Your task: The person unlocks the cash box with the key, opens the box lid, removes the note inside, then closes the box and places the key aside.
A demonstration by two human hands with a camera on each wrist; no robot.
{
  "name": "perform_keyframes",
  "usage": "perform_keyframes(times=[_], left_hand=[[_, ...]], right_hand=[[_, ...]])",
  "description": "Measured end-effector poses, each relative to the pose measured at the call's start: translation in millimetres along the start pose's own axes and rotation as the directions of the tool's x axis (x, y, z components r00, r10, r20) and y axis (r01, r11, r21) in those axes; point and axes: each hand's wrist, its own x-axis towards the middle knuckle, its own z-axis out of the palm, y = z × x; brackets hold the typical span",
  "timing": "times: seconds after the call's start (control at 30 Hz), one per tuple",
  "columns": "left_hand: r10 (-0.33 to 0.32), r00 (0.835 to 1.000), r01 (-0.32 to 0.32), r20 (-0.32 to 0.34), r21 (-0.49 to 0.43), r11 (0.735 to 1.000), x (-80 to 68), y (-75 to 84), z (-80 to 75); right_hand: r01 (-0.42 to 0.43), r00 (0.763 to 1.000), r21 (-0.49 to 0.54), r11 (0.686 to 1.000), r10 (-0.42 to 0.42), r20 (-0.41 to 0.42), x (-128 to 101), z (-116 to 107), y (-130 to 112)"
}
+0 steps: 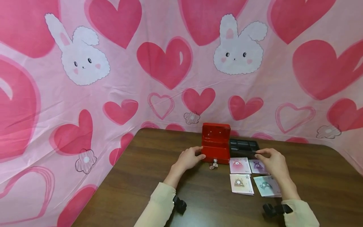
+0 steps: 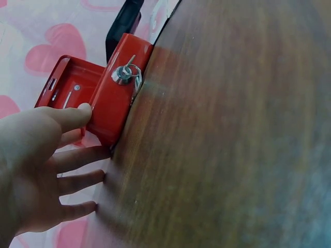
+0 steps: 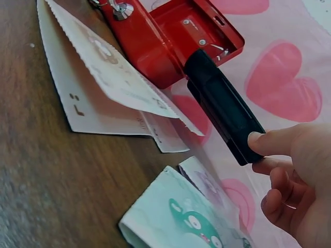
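A red cash box (image 1: 215,154) stands on the table with its lid raised. Keys (image 2: 133,72) hang from the lock on its front. My left hand (image 1: 189,158) is at the box's left side. In the left wrist view its thumb touches the box's edge and the other fingers are spread, fairly straight. Between thumb and index finger, my right hand (image 1: 273,161) pinches the right end of a black compartment tray (image 3: 222,106), just right of the box. Its remaining fingers curl loosely without holding anything.
Play banknotes lie in several piles in front of the tray: pink (image 1: 239,165), purple (image 1: 257,166), yellowish (image 1: 241,183) and teal (image 1: 265,185). Some are folded and stand up slightly. A pink heart-patterned cloth (image 1: 167,107) hangs behind the brown table (image 1: 136,176).
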Motion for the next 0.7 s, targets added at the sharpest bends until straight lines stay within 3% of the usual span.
perform_keyframes(times=[0.37,0.7], left_hand=[[-0.002,1.000,0.002,0.006,-0.007,1.000,-1.2,1.2,-1.7],[-0.010,1.000,0.010,0.005,-0.016,1.000,-1.8,1.2,-2.3]], right_hand=[[0.083,0.996,-0.013,0.996,-0.084,-0.025,-2,-9,-7],[0.121,0.993,-0.008,0.993,-0.121,0.010,-4,-19,-13]])
